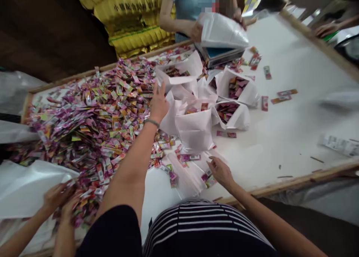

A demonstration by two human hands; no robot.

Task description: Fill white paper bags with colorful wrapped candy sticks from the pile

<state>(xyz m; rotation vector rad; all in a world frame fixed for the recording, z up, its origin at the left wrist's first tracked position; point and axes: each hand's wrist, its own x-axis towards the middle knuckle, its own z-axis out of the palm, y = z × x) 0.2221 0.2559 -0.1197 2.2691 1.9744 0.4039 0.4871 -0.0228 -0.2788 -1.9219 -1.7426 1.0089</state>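
The work looks part-way along. Four white bags stand open in the middle of the desk [280, 137], each showing packets inside: the far-left bag [189, 67], the far-right bag [251, 94], the near-right bag [239, 118] and the near-middle bag [195, 131]. None of these four looks closed at the mouth. How full each one is cannot be told exactly, as the walls hide the lower part.

Much appears left: a broad heap of small coloured packets [95, 115] lies loose over the left half, and a few stray packets [284, 94] lie to the right of the bags. Flat clear bags [181, 178] lie at the near edge, with a few packets around them.

The person's left grip [159, 104] is open, fingers outstretched at the near side of the far-left bag, beside the heap. The right grip [221, 171] is at the right edge of the flat clear bags, fingers partly bent; whether it pinches the film cannot be told.

Others handle bags too. On the far side a co-worker's hands hold a white bag [224, 30] over a box [224, 58]; at near left, another person's hands [57, 197] are among the packets beside a large white bag [28, 186].
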